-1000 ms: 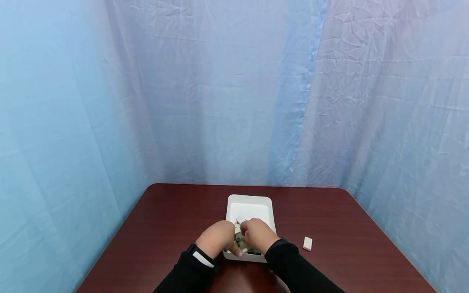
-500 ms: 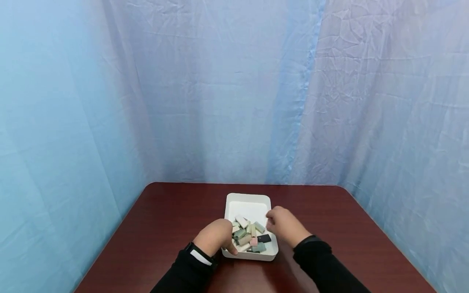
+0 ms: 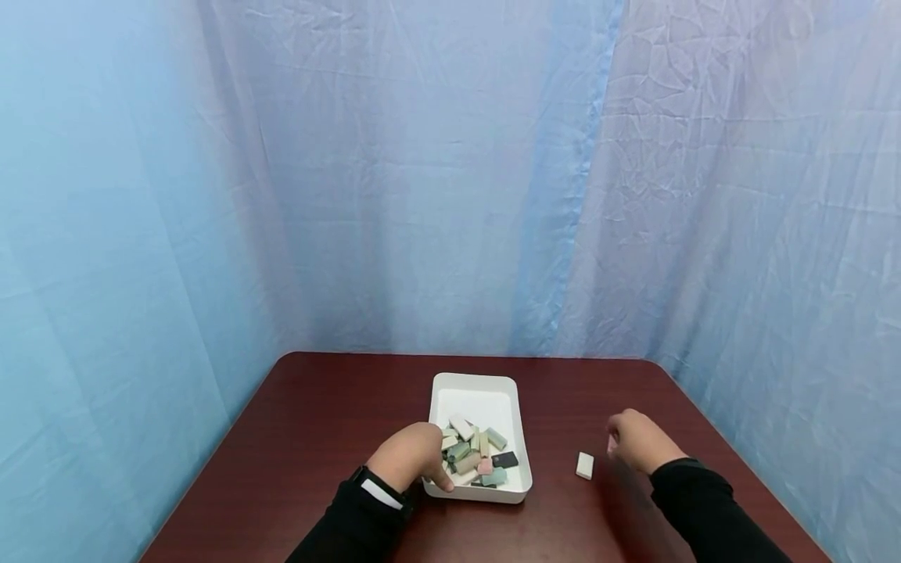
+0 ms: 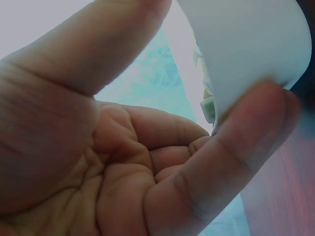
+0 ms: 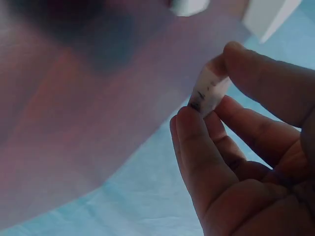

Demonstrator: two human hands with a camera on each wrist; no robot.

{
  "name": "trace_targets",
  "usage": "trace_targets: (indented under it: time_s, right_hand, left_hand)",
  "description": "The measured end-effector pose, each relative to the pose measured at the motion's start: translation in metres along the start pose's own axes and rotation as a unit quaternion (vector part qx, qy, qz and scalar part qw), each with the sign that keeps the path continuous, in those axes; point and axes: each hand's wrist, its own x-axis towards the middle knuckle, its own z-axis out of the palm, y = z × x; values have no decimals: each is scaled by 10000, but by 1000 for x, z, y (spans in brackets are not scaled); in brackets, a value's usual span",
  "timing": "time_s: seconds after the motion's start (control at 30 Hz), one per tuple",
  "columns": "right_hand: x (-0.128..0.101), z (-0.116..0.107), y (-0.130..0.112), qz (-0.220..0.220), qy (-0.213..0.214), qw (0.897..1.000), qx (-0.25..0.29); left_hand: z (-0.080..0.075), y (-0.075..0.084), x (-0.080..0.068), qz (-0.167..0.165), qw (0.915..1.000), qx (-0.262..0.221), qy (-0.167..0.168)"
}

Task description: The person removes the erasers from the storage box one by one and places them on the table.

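My left hand [image 3: 411,455] grips the near left side of a white tray [image 3: 524,489]. In the left wrist view its fingers curl against the tray wall [image 4: 256,44]. Small eraser-like blocks [image 3: 467,461] in white, green, beige, pink and black lie heaped in the tray's near half. To the right of the tray, my right hand [image 3: 644,442] pinches a pink eraser [image 3: 612,444] above the table. The right wrist view shows this eraser [image 5: 209,88] between thumb and fingertips, with dark smudges on its side.
A white eraser [image 3: 585,465] lies on the dark red table [image 3: 338,391] between the tray and my right hand. Pale blue curtains [image 3: 450,195] hang behind the table and along both sides.
My right hand has left the tray and moved right over the table, now with the pink eraser between its fingers. The left hand has stayed at the tray's near left side.
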Motion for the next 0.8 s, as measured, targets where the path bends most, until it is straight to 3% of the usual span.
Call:
trace_targets:
  time_s: [0.23, 0.63, 0.8]
  right_hand:
    - [0, 12, 17, 381, -528, 9976, 239]
    - [0, 25, 20, 471, -727, 9962, 36]
    - [1, 28, 21, 457, -608, 9971, 87]
  left_hand:
    - [1, -1, 1, 30, 10000, -32, 9]
    - [4, 3, -4, -107, 9998, 95, 115]
    - [4, 4, -3, -188, 9997, 96, 115]
